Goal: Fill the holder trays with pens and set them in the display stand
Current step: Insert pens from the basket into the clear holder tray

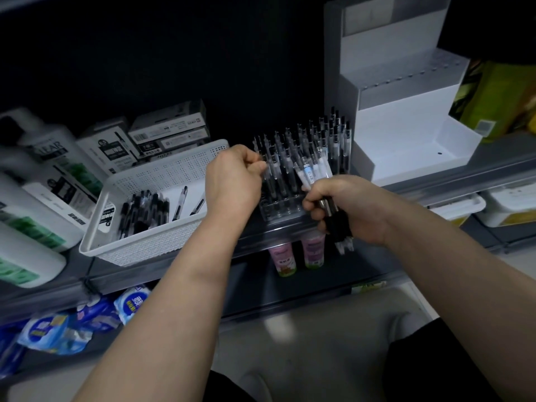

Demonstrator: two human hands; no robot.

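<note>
A clear plastic holder tray (281,211) sits between the two hands, with rows of upright black-capped pens (304,146) filling most of it. The left hand (235,175) is at the tray's left end, its fingers curled and its thumb and forefinger pinching one clear-barrelled pen (269,172) in the outer row. The right hand (348,207) is at the tray's right front corner. Its fist is closed round a bundle of loose pens (314,169), whose ends stick out above and below the fingers.

Just beside the left wrist, on its outer side, a white perforated plastic basket (150,245) holds a heap of black-grip pens (139,211) and a few strays. Beyond the right hand stands the white stepped display stand (400,132), its steps bare.

Everything rests on a grey metal shop shelf (452,177) against a dark back wall. Grey pen boxes (171,132) are stacked behind the basket, and white and green bottles (49,181) stand further left. On the shelf below the hands are pink tubes (300,252) and blue packets (55,332).

Motion blur smears the bottles and the pen tips, and the left fingertips are hard to make out.
</note>
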